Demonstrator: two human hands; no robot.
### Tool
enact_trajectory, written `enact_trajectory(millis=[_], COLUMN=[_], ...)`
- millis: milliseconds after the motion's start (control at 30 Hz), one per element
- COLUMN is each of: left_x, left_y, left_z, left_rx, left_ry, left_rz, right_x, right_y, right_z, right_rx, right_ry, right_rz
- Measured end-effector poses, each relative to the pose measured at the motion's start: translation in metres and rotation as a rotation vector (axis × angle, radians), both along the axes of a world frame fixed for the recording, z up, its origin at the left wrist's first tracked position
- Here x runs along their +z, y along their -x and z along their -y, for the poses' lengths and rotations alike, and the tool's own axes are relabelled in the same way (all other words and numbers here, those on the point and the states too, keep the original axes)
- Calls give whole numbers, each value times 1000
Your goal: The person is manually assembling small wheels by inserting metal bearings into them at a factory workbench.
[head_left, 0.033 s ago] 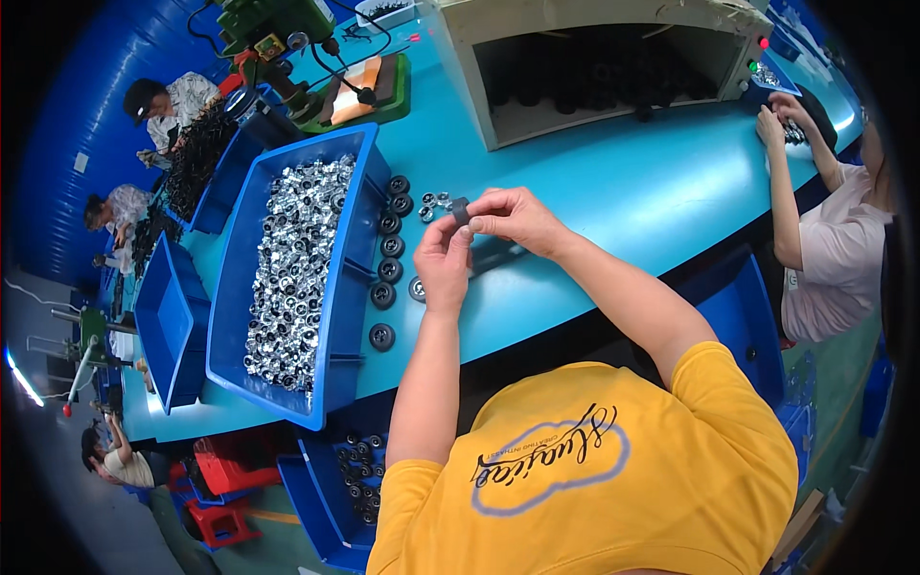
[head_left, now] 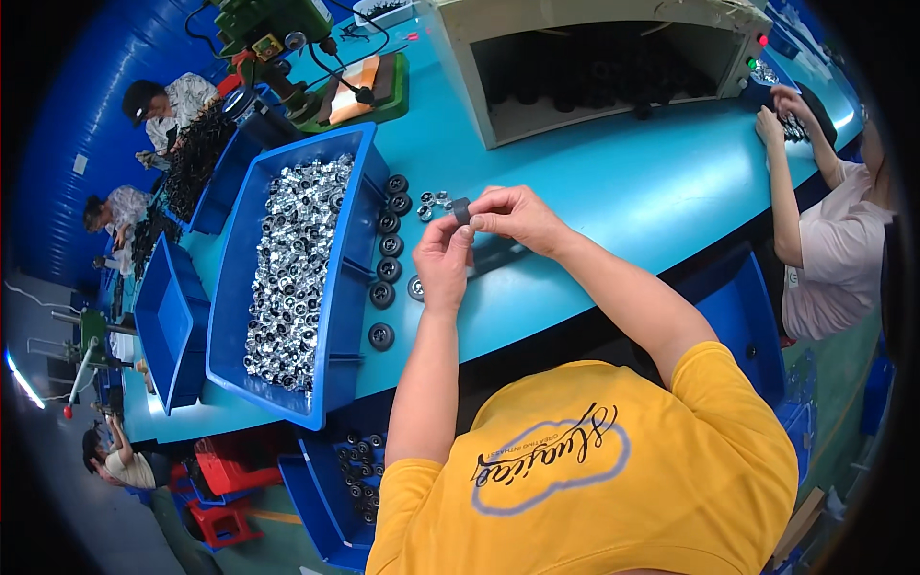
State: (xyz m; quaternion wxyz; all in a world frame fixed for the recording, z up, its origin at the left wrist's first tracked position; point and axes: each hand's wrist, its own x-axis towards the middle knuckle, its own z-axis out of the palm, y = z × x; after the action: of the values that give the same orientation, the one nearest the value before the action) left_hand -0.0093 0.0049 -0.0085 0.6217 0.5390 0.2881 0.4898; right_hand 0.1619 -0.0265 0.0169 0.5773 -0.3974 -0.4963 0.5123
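Nearest, below the counter [head_left: 594, 259]: blue crate [head_left: 307, 498] w/ a no. of small dark wheels [head_left: 360, 470] in it; can't tell if finished or waiting.

On the near part of the counter, L hand [head_left: 444, 264] & R hand [head_left: 517, 218] meet. Grip: both closed, fingertips pinching one black wheel [head_left: 462, 211] between them, approx. edge-on, lifted just over the counter. Can't tell if its centre is fitted yet, so count this one as in progress.

Just L of the hands, a row of black wheels [head_left: 390, 269] lies flat, centres apparently filled, i.e. prob. done; one more sits partly hidden by the L hand. A few loose silver hubs [head_left: 426, 214] lie nr the held wheel, prob. unused.

Beyond the row, big blue bin [head_left: 371, 192] w/ lots of silver parts [head_left: 297, 249]: by the look of it, most of the qty is left.

Farther: beige cabinet [head_left: 479, 96], dark pcs inside, too dim to sort.
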Motion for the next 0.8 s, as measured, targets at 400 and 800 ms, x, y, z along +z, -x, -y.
enact_trajectory(millis=[400, 800], left_x=[-8, -14], left_y=[4, 7], left_z=[-9, -12], left_rx=[-226, -74], left_ry=[206, 233], left_rz=[219, 209], right_x=[-9, -2], right_y=[-7, 12], right_z=[-3, 10], right_rx=[55, -455], right_ry=[-48, -449], right_rz=[-38, 763])
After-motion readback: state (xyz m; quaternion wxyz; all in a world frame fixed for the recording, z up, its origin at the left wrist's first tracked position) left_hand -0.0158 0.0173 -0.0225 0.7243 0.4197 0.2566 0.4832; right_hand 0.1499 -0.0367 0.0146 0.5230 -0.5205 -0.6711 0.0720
